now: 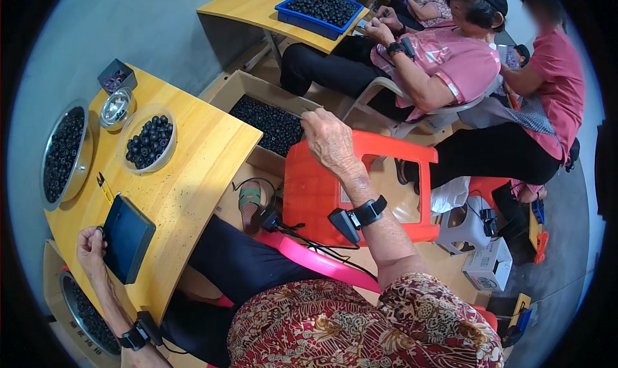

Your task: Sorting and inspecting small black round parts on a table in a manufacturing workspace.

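Observation:
My left hand point(91, 246) is closed in a pinch at the near edge of a dark shallow tray point(132, 239) on the wooden table. Between its fingertips is a small black piece point(101, 230), partly hidden. Out to the right, my right hand point(328, 139) has its fingers curled over the near right corner of a cardboard box point(267, 85), seemingly gripping its rim. Many small black rings point(267, 120) fill that box. A red plastic stool point(318, 188) stands beneath my right wrist.
On the table point(199, 136) stand a steel bowl of black rings point(82, 165), a clear tub of round black pieces point(149, 138), a small metal bowl point(117, 110) and a yellow cutter point(104, 188). Co-workers sit at right, one beside a blue tray point(318, 24). Cables hang by my knee.

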### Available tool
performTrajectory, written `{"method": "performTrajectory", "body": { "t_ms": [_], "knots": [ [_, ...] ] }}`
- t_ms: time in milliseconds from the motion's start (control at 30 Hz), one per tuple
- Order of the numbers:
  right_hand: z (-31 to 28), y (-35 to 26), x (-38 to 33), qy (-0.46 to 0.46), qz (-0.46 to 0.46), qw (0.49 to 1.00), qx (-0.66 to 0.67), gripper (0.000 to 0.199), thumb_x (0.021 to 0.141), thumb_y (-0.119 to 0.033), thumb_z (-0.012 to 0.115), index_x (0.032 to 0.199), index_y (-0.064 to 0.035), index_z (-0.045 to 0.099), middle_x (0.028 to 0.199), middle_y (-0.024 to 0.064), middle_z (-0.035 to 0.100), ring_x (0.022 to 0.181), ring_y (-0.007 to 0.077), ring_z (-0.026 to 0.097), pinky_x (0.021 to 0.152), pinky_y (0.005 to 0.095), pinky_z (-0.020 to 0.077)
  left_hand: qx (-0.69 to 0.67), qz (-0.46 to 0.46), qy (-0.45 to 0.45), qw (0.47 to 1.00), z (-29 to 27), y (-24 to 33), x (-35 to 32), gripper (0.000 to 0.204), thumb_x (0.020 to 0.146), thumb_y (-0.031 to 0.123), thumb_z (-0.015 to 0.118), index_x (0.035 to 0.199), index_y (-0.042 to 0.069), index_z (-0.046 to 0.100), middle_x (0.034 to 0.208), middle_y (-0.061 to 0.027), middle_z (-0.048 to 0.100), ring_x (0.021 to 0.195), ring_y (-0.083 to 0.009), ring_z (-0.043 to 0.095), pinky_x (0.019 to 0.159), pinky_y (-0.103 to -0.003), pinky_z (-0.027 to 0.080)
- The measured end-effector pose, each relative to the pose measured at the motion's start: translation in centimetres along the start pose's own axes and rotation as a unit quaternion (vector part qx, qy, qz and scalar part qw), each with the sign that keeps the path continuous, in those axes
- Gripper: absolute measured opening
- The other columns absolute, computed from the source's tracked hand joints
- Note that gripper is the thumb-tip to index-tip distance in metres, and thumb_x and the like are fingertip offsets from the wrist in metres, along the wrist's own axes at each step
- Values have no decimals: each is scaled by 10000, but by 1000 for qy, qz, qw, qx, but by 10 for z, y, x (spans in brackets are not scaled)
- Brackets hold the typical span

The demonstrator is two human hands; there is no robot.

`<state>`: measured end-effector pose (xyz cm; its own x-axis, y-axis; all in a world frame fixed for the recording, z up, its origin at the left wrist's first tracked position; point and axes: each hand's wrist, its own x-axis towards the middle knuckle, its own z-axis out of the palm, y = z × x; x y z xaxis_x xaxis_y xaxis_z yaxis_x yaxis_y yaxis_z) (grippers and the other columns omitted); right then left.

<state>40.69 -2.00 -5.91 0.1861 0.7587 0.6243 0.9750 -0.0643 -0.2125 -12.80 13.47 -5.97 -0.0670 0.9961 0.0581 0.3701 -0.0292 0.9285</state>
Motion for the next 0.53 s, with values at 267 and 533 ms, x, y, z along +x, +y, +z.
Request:
{"method": "performTrajectory", "body": {
  "t_ms": [267,533],
  "knots": [
    [-4,23,-18,-99,134,984,-61,146,890,-179,611,853,-41,636,872,159,624,837,367,649,739,464,536,208,100,-61,971,5,7,-8,125,872,53,665,970,-3,611,754,-4,551,678,-92,504,611,-242,409],
    [-13,-49,19,38,151,952,265,192,869,-212,670,995,-71,707,972,141,673,952,304,643,861,379,509,221,151,-11,963,35,67,-50,342,880,188,707,1168,35,606,928,-111,638,849,-283,585,809,-395,480]
  ]
}}
